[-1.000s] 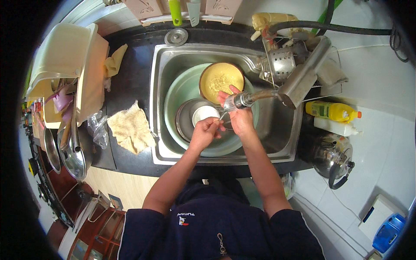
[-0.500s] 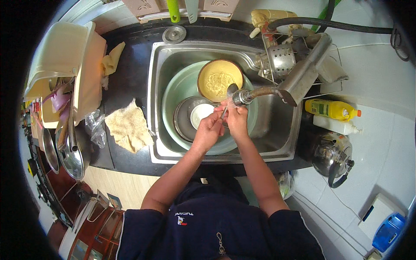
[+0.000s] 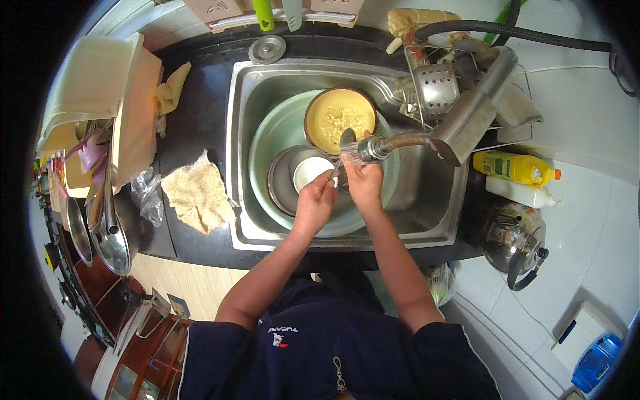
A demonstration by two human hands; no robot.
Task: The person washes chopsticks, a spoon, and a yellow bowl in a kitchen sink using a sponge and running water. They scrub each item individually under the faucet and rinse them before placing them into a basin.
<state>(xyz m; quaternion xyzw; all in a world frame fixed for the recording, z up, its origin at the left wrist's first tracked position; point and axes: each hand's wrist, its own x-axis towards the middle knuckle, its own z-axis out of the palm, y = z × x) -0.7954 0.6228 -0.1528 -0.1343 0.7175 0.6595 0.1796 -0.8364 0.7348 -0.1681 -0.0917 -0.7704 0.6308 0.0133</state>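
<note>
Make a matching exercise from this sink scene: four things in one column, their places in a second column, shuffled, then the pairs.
Things
1. yellow round bowl
2. beige crumpled cloth
3. yellow plastic bottle with a red cap
4. shiny steel kettle

Places
A. lying on its side on the white counter right of the sink
B. on the dark counter left of the sink
C. in the pale green basin, behind the tap spout
D. at the near right corner of the sink, on the counter

Pairs: 1-C, 2-B, 3-A, 4-D
</note>
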